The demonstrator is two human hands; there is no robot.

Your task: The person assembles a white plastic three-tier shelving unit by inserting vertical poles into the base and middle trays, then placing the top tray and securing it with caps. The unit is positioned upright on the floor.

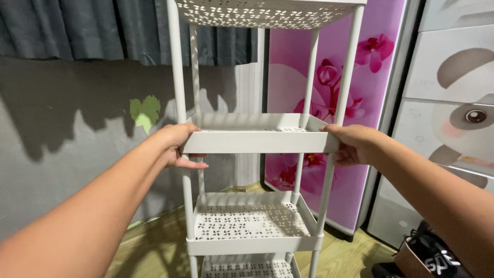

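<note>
**Both hands on the middle tray of a white rack**

Left hand (177, 144) and right hand (352, 144) each have their grip clamped on an end of the middle tray (257, 140) of the white tiered rack (180, 77), standing near on the wooden floor (149, 252). Lower perforated tray (252, 224) empty. Pink floral wardrobe (370, 77) far right.

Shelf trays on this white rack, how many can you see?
4: top tray at the frame's upper edge, second tray held by both hands, third tray below, fourth tray cut off. More may be hidden.
</note>
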